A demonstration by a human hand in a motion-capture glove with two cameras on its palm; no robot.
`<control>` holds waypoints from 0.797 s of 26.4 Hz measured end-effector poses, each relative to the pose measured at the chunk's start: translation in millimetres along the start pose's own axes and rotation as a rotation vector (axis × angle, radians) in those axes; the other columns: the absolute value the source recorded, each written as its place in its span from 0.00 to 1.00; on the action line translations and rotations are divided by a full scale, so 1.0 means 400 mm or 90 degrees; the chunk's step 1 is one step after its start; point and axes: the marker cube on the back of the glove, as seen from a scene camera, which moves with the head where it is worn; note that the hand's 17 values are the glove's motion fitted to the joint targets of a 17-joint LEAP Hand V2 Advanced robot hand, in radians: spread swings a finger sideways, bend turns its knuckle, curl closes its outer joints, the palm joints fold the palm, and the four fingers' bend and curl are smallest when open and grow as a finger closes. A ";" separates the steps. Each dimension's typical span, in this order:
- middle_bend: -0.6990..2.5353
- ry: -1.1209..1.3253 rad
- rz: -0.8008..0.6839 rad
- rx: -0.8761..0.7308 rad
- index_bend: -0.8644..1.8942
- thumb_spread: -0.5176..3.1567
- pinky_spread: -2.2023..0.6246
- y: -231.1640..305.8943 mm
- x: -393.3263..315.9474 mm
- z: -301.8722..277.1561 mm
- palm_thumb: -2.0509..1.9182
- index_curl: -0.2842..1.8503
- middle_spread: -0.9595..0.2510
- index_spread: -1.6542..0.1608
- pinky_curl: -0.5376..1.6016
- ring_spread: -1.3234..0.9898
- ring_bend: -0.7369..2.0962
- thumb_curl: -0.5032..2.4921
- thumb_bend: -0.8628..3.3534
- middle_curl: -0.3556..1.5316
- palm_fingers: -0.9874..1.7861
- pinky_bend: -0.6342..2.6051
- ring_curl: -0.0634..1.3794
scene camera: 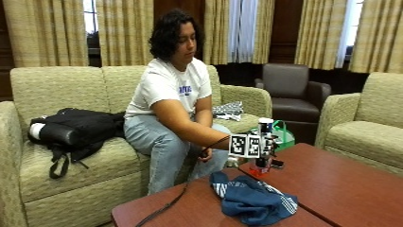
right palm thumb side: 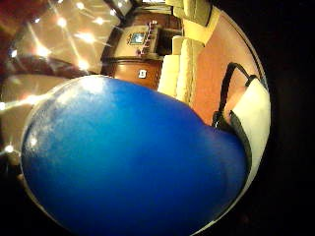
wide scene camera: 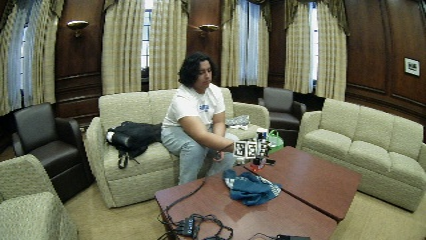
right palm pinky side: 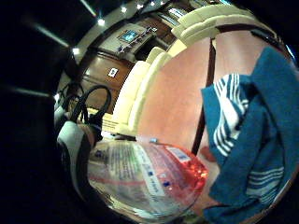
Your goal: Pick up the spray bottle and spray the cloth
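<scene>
The spray bottle (scene camera: 264, 137) stands upright at the far edge of the reddish wooden table (scene camera: 334, 182), with a white and black head and red liquid at its base. My gloved right hand (scene camera: 268, 154) grips its body. In the little finger side view the clear bottle (right palm pinky side: 145, 177) with its label and red liquid lies close against the palm. A crumpled blue cloth (scene camera: 252, 201) with white stripes lies on the table just in front of the bottle; the cloth (right palm pinky side: 252, 140) also shows beside the bottle. A rounded blue surface (right palm thumb side: 133, 162) fills the thumb side view.
The person sits on a beige sofa (scene camera: 56, 90) with a black backpack (scene camera: 75, 130) beside them and the bare left hand (scene camera: 205, 155) between the knees. A green bag (scene camera: 284, 135) stands behind the table. Cables (wide scene camera: 200, 225) lie at the table's near end.
</scene>
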 end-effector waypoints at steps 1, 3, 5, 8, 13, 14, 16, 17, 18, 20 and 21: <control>0.39 0.005 -0.002 -0.005 0.43 0.22 0.68 0.002 0.010 0.013 0.74 0.40 0.61 0.77 0.43 0.48 0.46 0.43 0.20 0.45 0.85 0.31 0.35; 0.39 0.017 -0.007 -0.016 0.43 0.22 0.68 0.007 0.029 0.037 0.74 0.40 0.61 0.77 0.43 0.48 0.46 0.43 0.20 0.45 0.85 0.31 0.35; 0.39 0.029 -0.010 -0.028 0.43 0.22 0.68 0.013 0.050 0.061 0.74 0.40 0.61 0.77 0.43 0.48 0.46 0.44 0.20 0.45 0.85 0.31 0.35; 0.39 0.022 -0.014 -0.024 0.44 0.22 0.68 0.018 0.076 0.081 0.74 0.40 0.61 0.77 0.43 0.48 0.46 0.44 0.20 0.45 0.85 0.31 0.35; 0.39 -0.001 -0.034 -0.012 0.44 0.22 0.68 0.022 0.089 0.082 0.74 0.41 0.61 0.76 0.43 0.48 0.46 0.44 0.20 0.45 0.86 0.32 0.35; 0.39 -0.002 -0.036 -0.012 0.44 0.22 0.68 0.022 0.090 0.081 0.74 0.41 0.61 0.76 0.43 0.48 0.47 0.44 0.20 0.45 0.86 0.32 0.35; 0.39 -0.001 -0.037 -0.017 0.44 0.22 0.68 0.024 0.090 0.080 0.74 0.41 0.61 0.76 0.43 0.48 0.47 0.44 0.20 0.45 0.86 0.32 0.35; 0.39 -0.001 -0.036 -0.021 0.44 0.22 0.68 0.026 0.091 0.080 0.74 0.41 0.61 0.76 0.43 0.48 0.47 0.44 0.20 0.45 0.86 0.32 0.35; 0.39 0.000 -0.034 -0.025 0.44 0.22 0.68 0.029 0.092 0.082 0.74 0.41 0.61 0.76 0.43 0.48 0.47 0.44 0.20 0.45 0.86 0.32 0.35; 0.39 0.002 -0.027 -0.038 0.44 0.22 0.68 0.034 0.093 0.087 0.74 0.41 0.61 0.76 0.43 0.48 0.47 0.44 0.20 0.45 0.86 0.32 0.35; 0.39 0.002 -0.022 -0.046 0.44 0.22 0.68 0.036 0.094 0.089 0.74 0.41 0.61 0.76 0.43 0.48 0.47 0.44 0.20 0.45 0.86 0.32 0.35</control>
